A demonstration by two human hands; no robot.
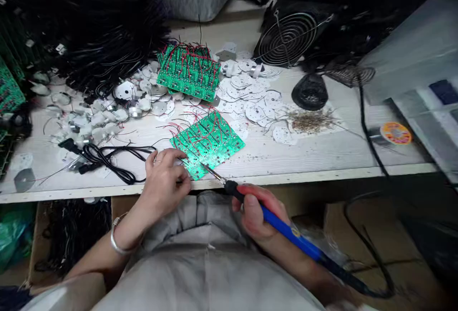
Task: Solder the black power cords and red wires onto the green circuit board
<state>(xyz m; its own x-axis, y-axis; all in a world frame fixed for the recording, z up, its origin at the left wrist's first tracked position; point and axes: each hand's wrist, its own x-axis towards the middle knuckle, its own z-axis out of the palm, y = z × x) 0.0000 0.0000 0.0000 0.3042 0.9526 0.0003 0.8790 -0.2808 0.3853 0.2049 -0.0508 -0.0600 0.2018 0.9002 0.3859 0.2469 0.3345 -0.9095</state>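
My right hand point(255, 211) is closed round a blue-handled soldering iron point(286, 230). Its metal tip point(209, 170) touches the near corner of a green circuit board panel point(207, 141) strung with red and black wires. My left hand point(166, 177) rests at the table's front edge beside that corner, its fingers curled and pinched on something I cannot make out. A silver bangle sits on the left wrist. A second wired green panel point(189, 71) lies further back on the table point(304, 158).
White round discs point(246, 94) are scattered around both panels. A black power cord point(107, 156) lies to the left, a large bundle of black wires point(89, 25) behind it. A fan point(286, 39), a black round pot point(309, 92), a heap of small pins point(309, 121) and a solder spool point(395, 133) stand to the right.
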